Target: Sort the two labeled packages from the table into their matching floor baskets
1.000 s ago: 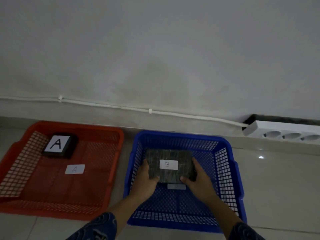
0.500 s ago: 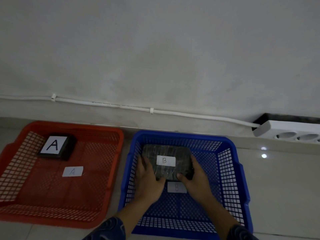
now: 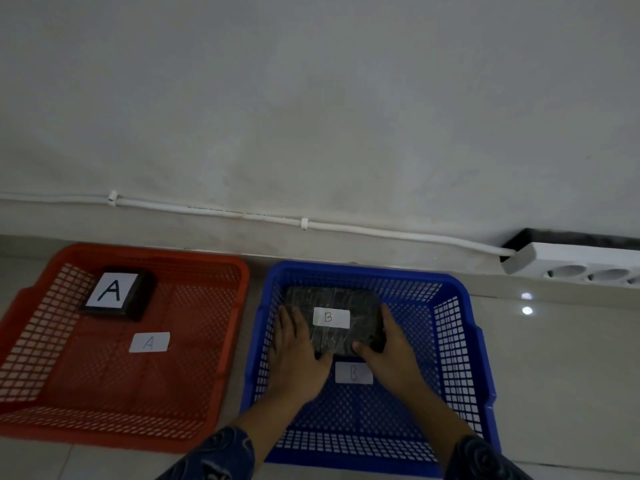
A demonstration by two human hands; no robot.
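Note:
A dark wrapped package with a white "B" label (image 3: pixel 332 317) lies at the back of the blue basket (image 3: pixel 460 358). My left hand (image 3: pixel 294 355) holds its left side and my right hand (image 3: pixel 391 355) its right side, thumbs under the near edge. A paper "B" tag (image 3: pixel 353 373) lies on the basket floor between my hands. In the red basket (image 3: pixel 194 375) a black package with a big "A" label (image 3: pixel 117 293) rests at the back left, with a paper "A" tag (image 3: pixel 149 342) in front of it.
Both baskets stand on a pale tiled floor against a white wall. A white cable runs along the wall to a white power strip (image 3: pixel 575 266) at the right. Bare tiles lie to the right of the blue basket.
Both hands have pushed the B package lower and farther toward the back of the blue basket, uncovering the paper B tag on its floor. The A package has not moved.

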